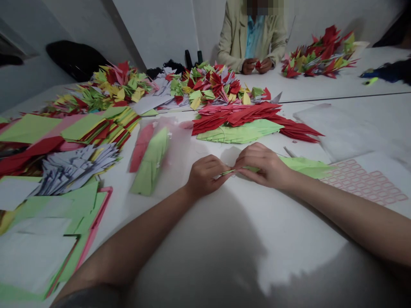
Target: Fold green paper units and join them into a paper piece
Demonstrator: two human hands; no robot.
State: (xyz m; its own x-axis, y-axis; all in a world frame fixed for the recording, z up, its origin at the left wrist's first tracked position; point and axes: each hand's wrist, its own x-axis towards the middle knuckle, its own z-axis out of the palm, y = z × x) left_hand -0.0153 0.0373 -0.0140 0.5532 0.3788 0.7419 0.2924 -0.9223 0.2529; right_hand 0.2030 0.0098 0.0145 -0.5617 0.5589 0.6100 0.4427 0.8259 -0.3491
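I'm pinching a narrow green paper fold (228, 172) between both hands. My left hand (205, 176) is curled nearly closed around one end, and my right hand (263, 166) grips the other with its fingertips. A green sheet (305, 167) lies beyond my right hand, a plastic bag (150, 160) left of my left hand, and red paper folds (237, 116) ahead.

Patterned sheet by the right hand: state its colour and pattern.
The sheet is white with rows of pink-outlined rounded cells; head view shows it best.
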